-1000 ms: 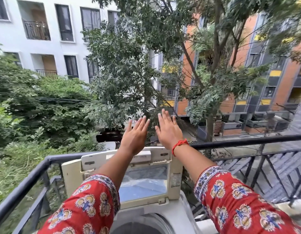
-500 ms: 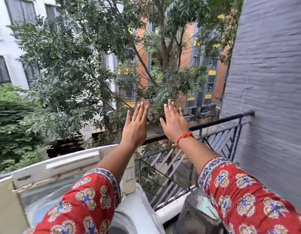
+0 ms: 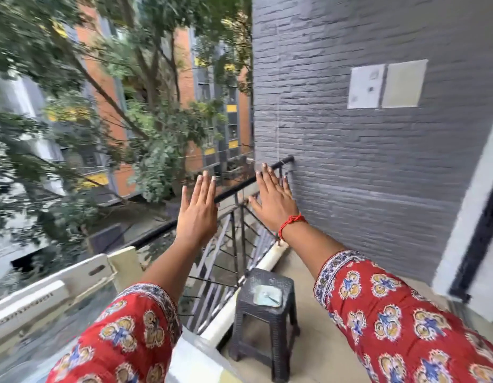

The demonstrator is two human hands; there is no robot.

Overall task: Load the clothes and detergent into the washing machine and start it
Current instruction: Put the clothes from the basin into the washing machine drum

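Observation:
My left hand (image 3: pixel 197 214) and my right hand (image 3: pixel 275 201) are both stretched out in front of me at arm's length, palms facing away, fingers apart, holding nothing. Both arms wear red patterned sleeves, and a red thread circles my right wrist. The cream washing machine's raised lid (image 3: pixel 74 283) shows at the lower left, partly hidden behind my left sleeve; its drum is out of frame. No clothes or detergent are visible.
A dark plastic stool (image 3: pixel 266 305) stands on the balcony floor at centre bottom with a small square dish on top. A black metal railing (image 3: pixel 234 193) runs behind my hands. A grey brick wall (image 3: pixel 350 161) and a door frame fill the right.
The view has swung to the right: the washing machine slid from centre to the lower left, and the grey wall and stool came into sight. Both hands stay raised and open.

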